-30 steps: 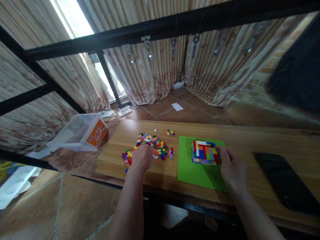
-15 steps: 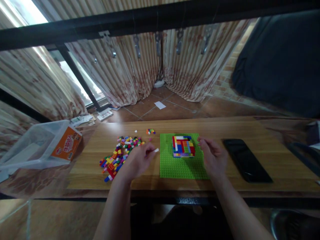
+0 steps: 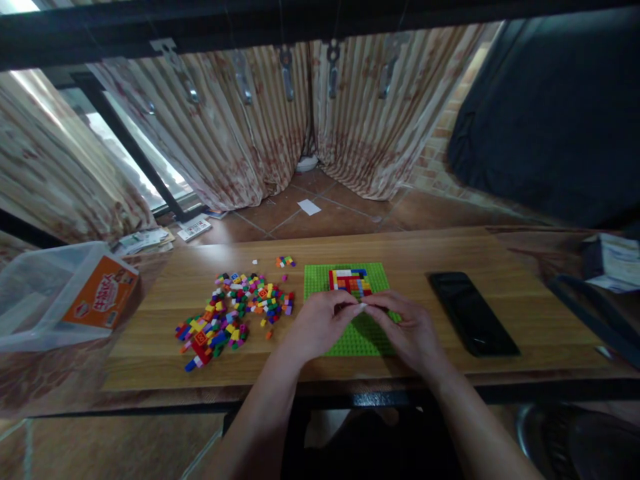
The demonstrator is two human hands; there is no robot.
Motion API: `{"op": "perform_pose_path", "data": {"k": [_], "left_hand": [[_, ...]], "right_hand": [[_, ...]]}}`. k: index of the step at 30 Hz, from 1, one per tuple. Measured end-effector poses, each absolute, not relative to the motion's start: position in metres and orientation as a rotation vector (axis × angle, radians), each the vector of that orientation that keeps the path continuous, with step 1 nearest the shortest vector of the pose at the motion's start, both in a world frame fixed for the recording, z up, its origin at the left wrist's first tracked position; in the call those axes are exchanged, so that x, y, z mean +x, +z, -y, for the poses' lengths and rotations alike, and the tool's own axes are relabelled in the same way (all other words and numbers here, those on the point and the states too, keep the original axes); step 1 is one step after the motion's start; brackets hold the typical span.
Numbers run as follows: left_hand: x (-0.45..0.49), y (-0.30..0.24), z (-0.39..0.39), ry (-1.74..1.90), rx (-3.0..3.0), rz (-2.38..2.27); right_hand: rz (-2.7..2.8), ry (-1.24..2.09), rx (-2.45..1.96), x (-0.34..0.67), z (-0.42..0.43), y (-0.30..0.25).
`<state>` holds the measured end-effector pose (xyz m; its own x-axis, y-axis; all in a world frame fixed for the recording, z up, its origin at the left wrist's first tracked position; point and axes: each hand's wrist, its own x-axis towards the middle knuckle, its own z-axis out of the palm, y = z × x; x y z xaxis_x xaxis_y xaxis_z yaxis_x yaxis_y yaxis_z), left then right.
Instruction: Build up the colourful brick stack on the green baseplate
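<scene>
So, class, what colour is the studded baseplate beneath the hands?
The baseplate is bright green, plainest in the head view.

Striped curtains (image 3: pixel 210 147) hang beyond the far edge of the worktop (image 3: pixel 410 260); window (image 3: pixel 156 163) (daylit) past its far-left corner; brown tiled floor (image 3: pixel 340 215).

The green baseplate (image 3: pixel 333 345) lies flat on the table (image 3: pixel 410 257), its surface studded. Toward its far side sits a low, many-coloured block (image 3: pixel 347 283), its top mostly red, orange and blue with a white strip along the far edge, its near part hidden. Just in front, a tiny white brick (image 3: pixel 363 307), mostly covered, is pinched between the left hand (image 3: pixel 323 323) and right hand (image 3: pixel 413 330).
</scene>
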<state>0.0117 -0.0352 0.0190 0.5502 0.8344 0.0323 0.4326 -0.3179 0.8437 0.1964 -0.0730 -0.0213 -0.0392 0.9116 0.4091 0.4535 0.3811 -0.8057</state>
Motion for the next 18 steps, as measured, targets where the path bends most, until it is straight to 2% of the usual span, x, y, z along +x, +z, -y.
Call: {"op": "perform_pose_path", "data": {"k": [4, 10, 18], "left_hand": [[0.012, 0.018, 0.034, 0.655, 1.922, -1.093], [0.0, 0.013, 0.021, 0.845, 1.784, -1.458], [0.011, 0.001, 0.023, 0.756, 1.805, -1.592]], "right_hand": [[1.661, 0.545, -1.335, 0.207, 0.073, -0.023], [1.666, 0.559, -1.383, 0.213, 0.071, -0.028], [1.537, 0.601, -1.419, 0.204, 0.067, -0.033]]}}
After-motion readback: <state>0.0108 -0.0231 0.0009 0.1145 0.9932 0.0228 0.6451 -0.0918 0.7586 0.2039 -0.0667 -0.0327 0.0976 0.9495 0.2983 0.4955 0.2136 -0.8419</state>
